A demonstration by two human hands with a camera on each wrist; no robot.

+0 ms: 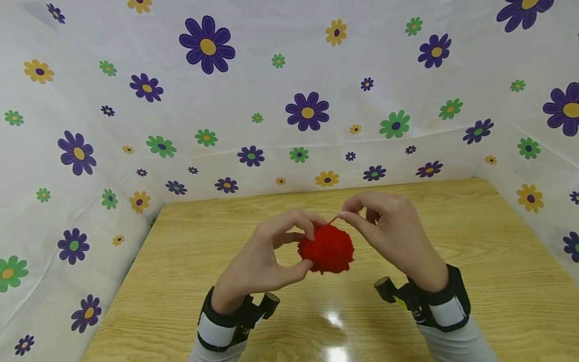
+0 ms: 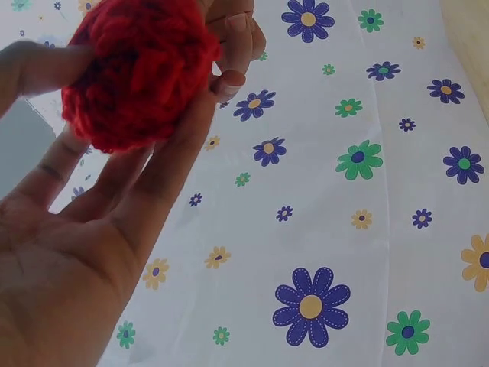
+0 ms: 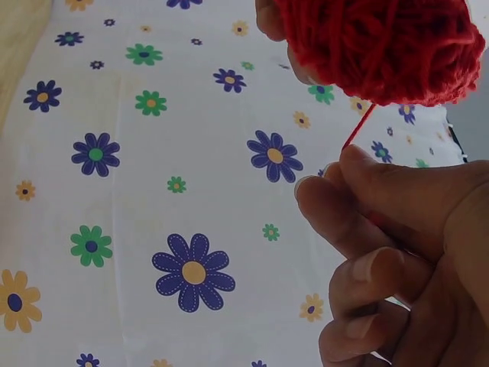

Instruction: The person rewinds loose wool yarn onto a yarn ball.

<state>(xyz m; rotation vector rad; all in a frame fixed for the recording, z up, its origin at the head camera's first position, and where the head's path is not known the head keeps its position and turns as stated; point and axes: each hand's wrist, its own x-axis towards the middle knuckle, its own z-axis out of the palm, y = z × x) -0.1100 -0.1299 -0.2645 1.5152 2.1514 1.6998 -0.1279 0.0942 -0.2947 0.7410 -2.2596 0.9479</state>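
A fuzzy red ball of yarn (image 1: 326, 249) is held up over the table by my left hand (image 1: 267, 256), thumb on its near side and fingers at its far side. In the left wrist view the thumb presses into the yarn ball (image 2: 141, 73) while the other fingers support it from behind. My right hand (image 1: 393, 229), to the right of the ball, pinches the end of a red strand between thumb and forefinger. The strand (image 3: 359, 126) runs short and taut from the ball to those fingertips, and the other right fingers are curled.
A light wood table (image 1: 190, 271) lies under both hands. White cloth (image 1: 253, 90) printed with purple, green and yellow flowers hangs behind it and along both sides. Each wrist wears a black strap with a small camera mount (image 1: 267, 304).
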